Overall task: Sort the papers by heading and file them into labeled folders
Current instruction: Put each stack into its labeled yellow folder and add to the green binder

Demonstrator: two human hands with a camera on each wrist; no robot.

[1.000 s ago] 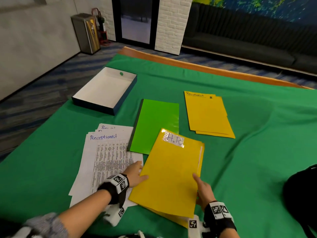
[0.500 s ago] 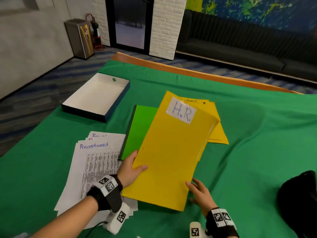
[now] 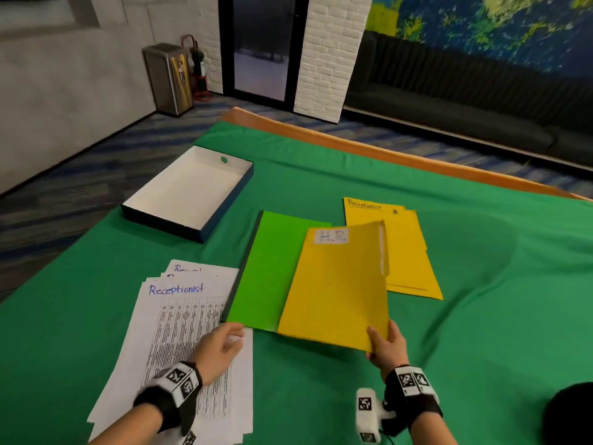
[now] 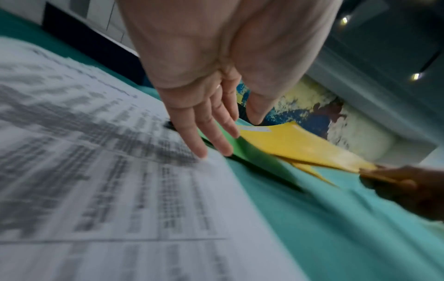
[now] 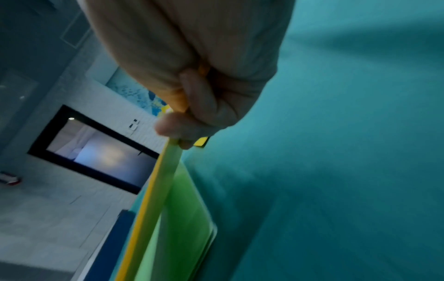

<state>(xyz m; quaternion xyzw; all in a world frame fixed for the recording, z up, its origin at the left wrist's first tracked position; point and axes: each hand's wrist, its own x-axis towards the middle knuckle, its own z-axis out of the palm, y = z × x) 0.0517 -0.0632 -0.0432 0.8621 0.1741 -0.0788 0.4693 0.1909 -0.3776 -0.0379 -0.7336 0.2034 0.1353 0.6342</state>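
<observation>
Right hand (image 3: 386,345) pinches near corner of yellow card folder labelled H.R. (image 3: 337,290), lifted over bright green folder (image 3: 269,271); left hand (image 3: 218,348), fingers spread, rests on white printed Receptionist sheets (image 3: 173,332).

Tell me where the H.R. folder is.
Head view, centre: the H.R. folder overlaps the green folder, its near corner held by the right hand.
</observation>
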